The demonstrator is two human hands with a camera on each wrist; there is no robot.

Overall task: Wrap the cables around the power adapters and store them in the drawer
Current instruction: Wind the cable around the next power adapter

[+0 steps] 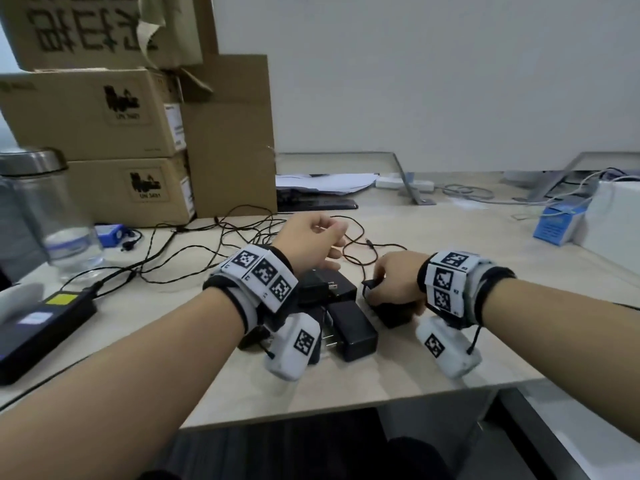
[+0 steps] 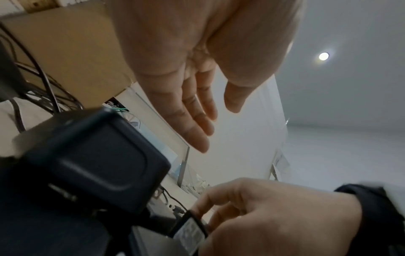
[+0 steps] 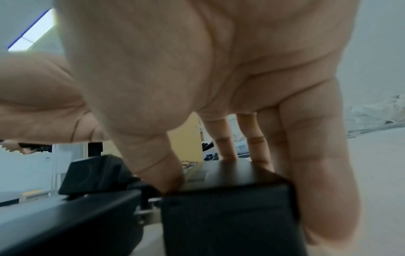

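Observation:
Several black power adapters (image 1: 351, 329) lie heaped near the desk's front edge, and their thin black cables (image 1: 239, 233) sprawl tangled behind them. My right hand (image 1: 384, 285) grips one black adapter (image 1: 394, 315) at the right of the heap. In the right wrist view the thumb (image 3: 168, 180) and fingers (image 3: 311, 199) clamp that adapter's (image 3: 230, 216) sides. My left hand (image 1: 329, 244) hovers over the heap's far side, relaxed and holding nothing. The left wrist view shows its fingers (image 2: 195, 124) straight above another adapter (image 2: 98, 155). No drawer is in view.
Cardboard boxes (image 1: 114, 119) are stacked at the back left, with a clear water bottle (image 1: 45, 216) in front of them. A flat black device (image 1: 41, 323) lies at the left edge. Papers (image 1: 322, 183), a power strip (image 1: 405, 184) and a blue carton (image 1: 557, 225) sit further back.

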